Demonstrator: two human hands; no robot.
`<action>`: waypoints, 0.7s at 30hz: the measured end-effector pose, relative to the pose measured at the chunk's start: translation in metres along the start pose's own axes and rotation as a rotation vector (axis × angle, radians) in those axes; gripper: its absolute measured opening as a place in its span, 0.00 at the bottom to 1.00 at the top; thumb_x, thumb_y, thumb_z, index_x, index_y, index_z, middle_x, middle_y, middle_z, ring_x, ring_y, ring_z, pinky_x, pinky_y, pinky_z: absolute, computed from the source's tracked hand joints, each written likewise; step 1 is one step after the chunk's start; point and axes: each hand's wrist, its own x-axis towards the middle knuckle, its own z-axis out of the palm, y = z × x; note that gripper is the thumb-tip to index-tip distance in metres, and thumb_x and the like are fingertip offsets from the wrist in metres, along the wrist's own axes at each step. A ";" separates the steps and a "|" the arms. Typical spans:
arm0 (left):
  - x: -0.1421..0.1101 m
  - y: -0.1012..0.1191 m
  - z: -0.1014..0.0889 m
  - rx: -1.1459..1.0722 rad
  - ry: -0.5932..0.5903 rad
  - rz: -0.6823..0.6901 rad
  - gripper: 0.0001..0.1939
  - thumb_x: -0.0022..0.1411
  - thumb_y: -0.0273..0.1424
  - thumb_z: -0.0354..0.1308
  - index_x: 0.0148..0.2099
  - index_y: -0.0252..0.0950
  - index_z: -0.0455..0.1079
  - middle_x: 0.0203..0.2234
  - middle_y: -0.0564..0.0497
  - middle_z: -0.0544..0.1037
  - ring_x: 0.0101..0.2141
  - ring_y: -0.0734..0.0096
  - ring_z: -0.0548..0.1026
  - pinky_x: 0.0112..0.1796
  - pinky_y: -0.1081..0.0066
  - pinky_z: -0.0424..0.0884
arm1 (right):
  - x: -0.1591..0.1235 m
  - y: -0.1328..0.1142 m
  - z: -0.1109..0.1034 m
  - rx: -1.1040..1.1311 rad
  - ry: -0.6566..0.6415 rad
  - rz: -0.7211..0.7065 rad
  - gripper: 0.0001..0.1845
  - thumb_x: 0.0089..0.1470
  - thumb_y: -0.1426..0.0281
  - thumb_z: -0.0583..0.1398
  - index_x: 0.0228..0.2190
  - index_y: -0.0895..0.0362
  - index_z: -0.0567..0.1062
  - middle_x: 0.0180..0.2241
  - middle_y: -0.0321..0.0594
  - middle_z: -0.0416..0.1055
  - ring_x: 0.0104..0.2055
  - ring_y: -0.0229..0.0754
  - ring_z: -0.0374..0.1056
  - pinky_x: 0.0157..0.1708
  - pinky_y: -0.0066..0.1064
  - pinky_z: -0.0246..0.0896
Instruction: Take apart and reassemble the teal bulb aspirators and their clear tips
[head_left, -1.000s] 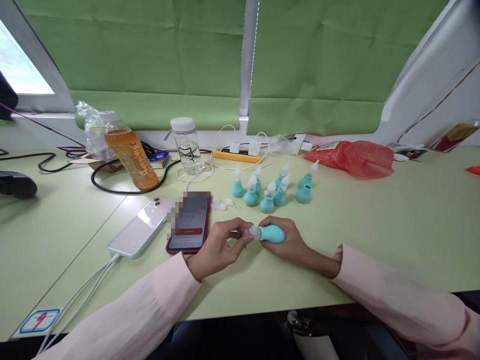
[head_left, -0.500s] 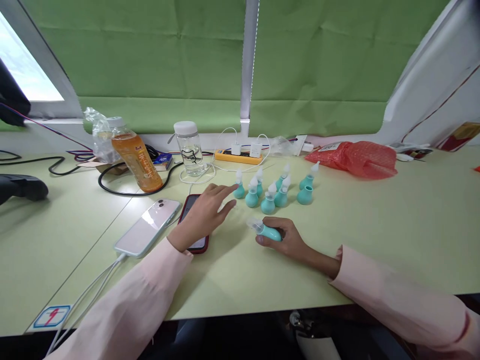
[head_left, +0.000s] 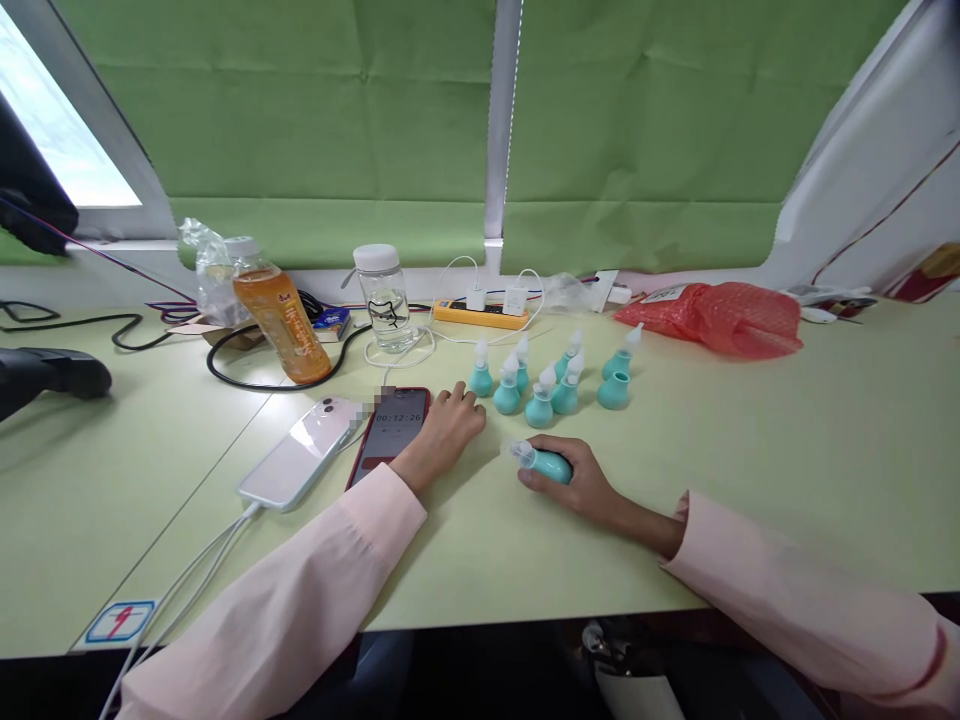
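Note:
My right hand (head_left: 574, 478) is closed round a teal squeeze bulb (head_left: 553, 466), a nasal aspirator by its look, tilted with its clear tip (head_left: 520, 453) pointing left. My left hand (head_left: 448, 435) rests low over the table beside the dark-screened phone (head_left: 401, 425). Its fingers are curled down together, and whatever they pinch is hidden. Behind both hands stand several similar teal bulbs with pointed translucent nozzles, among them a front one (head_left: 539, 408) and a left one (head_left: 481, 378). One teal bulb (head_left: 614, 391) at the right has an open neck without a nozzle.
A white phone (head_left: 296, 455) with cables lies at the left. Behind it are an orange drink bottle (head_left: 283, 325) and a clear water bottle (head_left: 387, 305). A yellow power strip (head_left: 480, 317) and a red bubble-wrap bag (head_left: 731, 318) lie along the back; a black scanner-like device (head_left: 56, 375) is far left.
My left hand has moved right and slightly down from the left bulb, its fingers curling in and uncovering the dark phone's timer screen. My right hand keeps the bulb in nearly the same place.

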 end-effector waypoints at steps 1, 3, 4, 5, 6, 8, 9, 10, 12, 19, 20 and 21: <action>-0.001 0.001 -0.003 -0.019 0.029 -0.019 0.13 0.50 0.14 0.46 0.36 0.30 0.66 0.32 0.42 0.69 0.38 0.58 0.64 0.30 0.67 0.64 | 0.000 -0.001 0.000 0.003 -0.003 0.001 0.09 0.44 0.64 0.57 0.25 0.59 0.68 0.20 0.34 0.62 0.22 0.33 0.56 0.22 0.24 0.54; -0.006 0.004 -0.011 -0.149 0.153 -0.095 0.16 0.54 0.17 0.44 0.44 0.31 0.63 0.36 0.41 0.68 0.39 0.61 0.64 0.32 0.67 0.65 | 0.000 -0.002 -0.001 0.012 0.004 0.013 0.10 0.45 0.64 0.56 0.25 0.59 0.68 0.20 0.34 0.61 0.22 0.33 0.56 0.22 0.24 0.54; -0.010 0.006 -0.015 -0.283 0.239 -0.151 0.16 0.56 0.20 0.44 0.47 0.32 0.62 0.36 0.42 0.67 0.38 0.63 0.65 0.33 0.67 0.65 | 0.000 -0.002 -0.001 0.016 0.011 0.022 0.10 0.46 0.64 0.56 0.25 0.59 0.68 0.19 0.33 0.61 0.21 0.33 0.56 0.21 0.24 0.54; -0.014 0.007 -0.019 -0.454 0.316 -0.209 0.15 0.57 0.24 0.46 0.47 0.33 0.62 0.36 0.44 0.68 0.37 0.65 0.66 0.34 0.68 0.65 | 0.000 -0.002 -0.001 0.019 0.015 0.029 0.10 0.46 0.63 0.56 0.25 0.59 0.68 0.18 0.33 0.61 0.21 0.33 0.56 0.21 0.24 0.54; -0.019 0.008 -0.022 -0.649 0.353 -0.264 0.13 0.57 0.27 0.47 0.45 0.34 0.64 0.34 0.46 0.69 0.34 0.68 0.67 0.35 0.69 0.66 | 0.000 -0.001 -0.001 0.021 0.016 0.033 0.10 0.47 0.63 0.56 0.25 0.59 0.68 0.18 0.33 0.61 0.21 0.33 0.56 0.21 0.24 0.54; -0.027 0.010 -0.025 -1.075 0.347 -0.371 0.11 0.55 0.33 0.51 0.38 0.34 0.68 0.31 0.48 0.71 0.31 0.71 0.69 0.33 0.72 0.68 | -0.001 -0.001 0.000 0.022 0.006 0.034 0.10 0.47 0.63 0.55 0.25 0.58 0.67 0.18 0.32 0.60 0.21 0.32 0.56 0.22 0.24 0.54; -0.030 0.011 -0.025 -1.279 0.313 -0.415 0.11 0.54 0.35 0.53 0.36 0.33 0.69 0.30 0.48 0.72 0.29 0.71 0.70 0.32 0.72 0.68 | -0.001 -0.001 0.000 0.022 -0.004 0.032 0.10 0.47 0.63 0.55 0.25 0.58 0.67 0.18 0.32 0.60 0.21 0.32 0.55 0.22 0.24 0.54; -0.032 0.011 -0.025 -1.460 0.271 -0.452 0.11 0.52 0.35 0.55 0.34 0.33 0.69 0.30 0.49 0.73 0.29 0.72 0.71 0.33 0.71 0.69 | -0.001 -0.001 0.000 0.023 -0.013 0.032 0.10 0.48 0.63 0.55 0.25 0.58 0.67 0.18 0.32 0.59 0.21 0.32 0.55 0.21 0.24 0.53; -0.035 0.013 -0.023 -1.710 0.189 -0.501 0.12 0.48 0.35 0.59 0.33 0.32 0.70 0.30 0.49 0.74 0.28 0.71 0.72 0.34 0.70 0.70 | -0.001 -0.001 0.000 0.019 -0.026 0.033 0.10 0.48 0.63 0.55 0.25 0.58 0.67 0.18 0.32 0.59 0.20 0.32 0.54 0.20 0.23 0.52; -0.034 0.015 -0.023 -1.854 0.106 -0.525 0.09 0.45 0.32 0.62 0.29 0.30 0.72 0.29 0.49 0.75 0.27 0.72 0.73 0.34 0.71 0.71 | -0.002 0.000 0.001 -0.083 0.000 -0.056 0.10 0.47 0.64 0.56 0.23 0.58 0.68 0.18 0.32 0.60 0.20 0.32 0.54 0.21 0.24 0.52; -0.034 0.015 -0.024 -1.853 0.100 -0.525 0.09 0.45 0.32 0.62 0.28 0.30 0.72 0.29 0.49 0.75 0.27 0.73 0.73 0.33 0.71 0.71 | -0.002 0.000 0.001 -0.099 0.003 -0.070 0.09 0.47 0.64 0.55 0.24 0.58 0.68 0.19 0.33 0.61 0.20 0.32 0.55 0.21 0.24 0.53; -0.035 0.015 -0.025 -1.851 0.093 -0.524 0.09 0.45 0.32 0.62 0.28 0.30 0.72 0.28 0.49 0.75 0.26 0.73 0.73 0.32 0.71 0.71 | -0.002 0.000 0.001 -0.111 0.003 -0.081 0.09 0.47 0.64 0.55 0.24 0.58 0.68 0.19 0.33 0.62 0.21 0.33 0.56 0.22 0.24 0.53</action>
